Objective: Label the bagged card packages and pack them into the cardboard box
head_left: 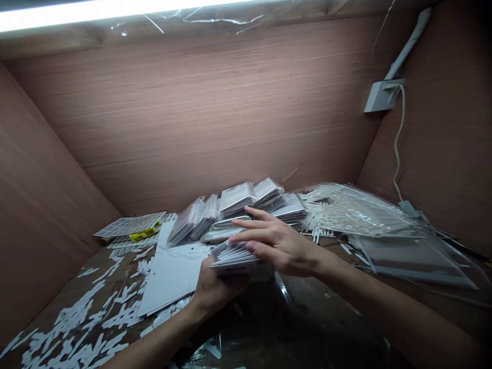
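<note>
A stack of flat white packets in clear plastic (pixel 235 256) is held up in front of me. My left hand (pixel 215 289) is closed around its lower left side. Over the top and right side of the stack lies my right hand (pixel 274 243), its fingers stretched out and apart, the lower ones close to or touching the plastic. Right behind the hands, similar packet stacks (pixel 236 199) are piled against the back wall, and some packets (pixel 188 221) lean to the left. The undersides of my left fingers are hidden.
White sheets (pixel 172 277) lie left of the hands, beside scattered white strips (pixel 84 318). Printed sticker sheets (pixel 130 225) with a yellow label (pixel 145 233) rest at the back left. Clear bags of white sticks (pixel 357 215) are at right, below a socket box (pixel 383 96) and cable.
</note>
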Demonstrator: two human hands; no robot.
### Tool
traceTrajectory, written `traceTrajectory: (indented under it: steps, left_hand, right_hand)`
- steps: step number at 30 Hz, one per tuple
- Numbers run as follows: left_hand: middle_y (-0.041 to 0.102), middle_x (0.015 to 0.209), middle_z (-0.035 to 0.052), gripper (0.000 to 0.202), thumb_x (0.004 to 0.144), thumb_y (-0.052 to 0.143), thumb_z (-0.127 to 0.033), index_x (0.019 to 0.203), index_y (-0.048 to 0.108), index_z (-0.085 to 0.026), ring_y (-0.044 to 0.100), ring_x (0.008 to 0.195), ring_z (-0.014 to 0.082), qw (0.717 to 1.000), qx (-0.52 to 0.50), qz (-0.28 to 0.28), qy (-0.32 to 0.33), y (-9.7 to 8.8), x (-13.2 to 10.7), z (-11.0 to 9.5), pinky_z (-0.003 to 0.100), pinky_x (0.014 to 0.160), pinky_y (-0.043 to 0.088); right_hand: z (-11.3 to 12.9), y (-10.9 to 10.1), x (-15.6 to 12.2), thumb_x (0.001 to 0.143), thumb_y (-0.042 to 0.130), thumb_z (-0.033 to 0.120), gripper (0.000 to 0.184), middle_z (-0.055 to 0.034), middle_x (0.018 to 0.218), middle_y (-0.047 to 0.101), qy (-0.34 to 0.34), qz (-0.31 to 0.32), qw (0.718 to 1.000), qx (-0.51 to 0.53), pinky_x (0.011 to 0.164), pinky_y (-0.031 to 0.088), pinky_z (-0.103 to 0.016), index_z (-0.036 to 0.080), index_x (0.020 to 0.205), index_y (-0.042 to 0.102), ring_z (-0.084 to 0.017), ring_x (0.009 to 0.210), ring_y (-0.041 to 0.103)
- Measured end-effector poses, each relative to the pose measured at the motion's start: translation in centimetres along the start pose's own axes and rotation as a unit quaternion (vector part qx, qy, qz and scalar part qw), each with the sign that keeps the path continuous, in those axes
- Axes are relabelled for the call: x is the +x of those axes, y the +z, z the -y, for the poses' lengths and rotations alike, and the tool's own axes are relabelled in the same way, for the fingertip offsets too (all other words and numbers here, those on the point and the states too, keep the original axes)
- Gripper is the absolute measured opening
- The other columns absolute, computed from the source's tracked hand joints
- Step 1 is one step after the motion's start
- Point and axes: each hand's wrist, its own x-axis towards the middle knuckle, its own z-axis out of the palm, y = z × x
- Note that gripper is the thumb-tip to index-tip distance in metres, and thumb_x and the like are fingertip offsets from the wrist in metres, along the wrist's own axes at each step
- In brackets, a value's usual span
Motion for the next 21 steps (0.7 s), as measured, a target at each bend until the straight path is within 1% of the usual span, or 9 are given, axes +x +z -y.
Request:
traceTrajectory:
  steps: [2,3,6,8,11,13,16,18,21]
  left_hand:
    - [0.082,0.105,0.0071,0.047,0.069,0.092,-0.030,0.112,0.076,-0.021,0.076,0.086,0.0291,1.000,-0.003,0.017,-0.004,0.0,-0.1,0.0,0.039,0.077,0.063]
    - [0.082,0.105,0.0078,0.043,0.070,0.092,-0.033,0.109,0.078,-0.021,0.076,0.087,0.0296,1.000,-0.006,0.025,-0.006,0.0,-0.1,0.0,0.039,0.078,0.063]
    - [0.083,0.100,0.0080,0.032,0.077,0.089,-0.040,0.101,0.080,-0.020,0.076,0.089,0.0299,1.000,-0.012,0.024,-0.007,0.0,0.0,-0.2,0.039,0.081,0.063]
    - [0.082,0.096,0.0066,0.029,0.078,0.088,-0.040,0.096,0.079,-0.020,0.075,0.087,0.0289,1.000,-0.011,0.008,-0.004,0.1,0.1,-0.2,0.038,0.080,0.062]
    - [0.082,0.092,0.0052,0.022,0.078,0.087,-0.038,0.089,0.078,-0.021,0.074,0.085,0.0275,1.000,-0.012,-0.006,-0.002,0.3,0.0,0.0,0.036,0.077,0.062]
    - [0.082,0.092,0.0051,0.017,0.079,0.085,-0.035,0.088,0.078,-0.022,0.074,0.084,0.0276,1.000,-0.015,-0.010,-0.003,0.4,-0.2,0.0,0.036,0.075,0.062]
    - [0.082,0.087,0.0061,0.015,0.078,0.085,-0.033,0.085,0.080,-0.021,0.075,0.082,0.0287,1.000,-0.021,-0.006,-0.010,0.5,-0.4,-0.2,0.036,0.072,0.062]
    - [0.083,0.091,0.0066,0.020,0.077,0.087,-0.035,0.090,0.082,-0.021,0.077,0.085,0.0299,0.999,-0.032,-0.003,-0.014,0.5,-0.3,-0.5,0.038,0.077,0.064]
    - [0.084,0.108,0.0067,0.034,0.076,0.090,-0.035,0.107,0.082,-0.021,0.078,0.097,0.0311,0.998,-0.054,-0.011,-0.017,0.3,0.1,-0.9,0.041,0.089,0.064]
  right_hand:
    - [1.6,-0.2,0.2,0.104,0.061,0.048,0.038,0.0012,0.161,0.054,-0.026,0.027,0.996,-0.085,0.127,0.026,-0.072,0.040,0.141,0.070,-0.039,0.161,0.030]
    - [2.2,-0.2,0.2,0.101,0.066,0.051,0.041,0.0002,0.162,0.053,-0.035,0.025,0.992,-0.116,0.127,0.024,-0.074,0.041,0.141,0.070,-0.042,0.160,0.031]
    - [3.3,-0.2,-0.1,0.095,0.075,0.053,0.049,-0.0044,0.162,0.054,-0.047,-0.013,0.986,-0.158,0.127,0.023,-0.075,0.036,0.141,0.071,-0.045,0.157,0.037]
    - [3.6,0.1,-0.2,0.096,0.074,0.048,0.048,-0.0077,0.160,0.056,-0.048,-0.018,0.984,-0.170,0.126,0.027,-0.074,0.031,0.141,0.070,-0.044,0.154,0.042]
    - [3.9,1.2,-0.2,0.102,0.065,0.042,0.042,-0.0084,0.158,0.058,-0.052,0.015,0.979,-0.195,0.126,0.032,-0.071,0.027,0.142,0.067,-0.040,0.154,0.043]
    - [4.3,2.1,-0.1,0.105,0.060,0.041,0.039,-0.0087,0.162,0.054,-0.050,0.026,0.975,-0.217,0.125,0.034,-0.069,0.027,0.142,0.065,-0.040,0.156,0.041]
    - [4.5,2.6,0.0,0.104,0.061,0.042,0.042,-0.0121,0.167,0.046,-0.037,0.019,0.971,-0.234,0.121,0.035,-0.074,0.027,0.144,0.063,-0.045,0.156,0.039]
    - [3.8,1.8,-0.1,0.100,0.069,0.044,0.053,-0.0119,0.168,0.044,-0.037,0.008,0.976,-0.216,0.122,0.032,-0.075,0.030,0.150,0.060,-0.045,0.156,0.039]
    - [1.5,0.2,-0.5,0.088,0.082,0.046,0.084,-0.0098,0.172,0.039,-0.013,-0.057,0.988,-0.141,0.128,0.030,-0.068,0.032,0.163,0.044,-0.040,0.159,0.035]
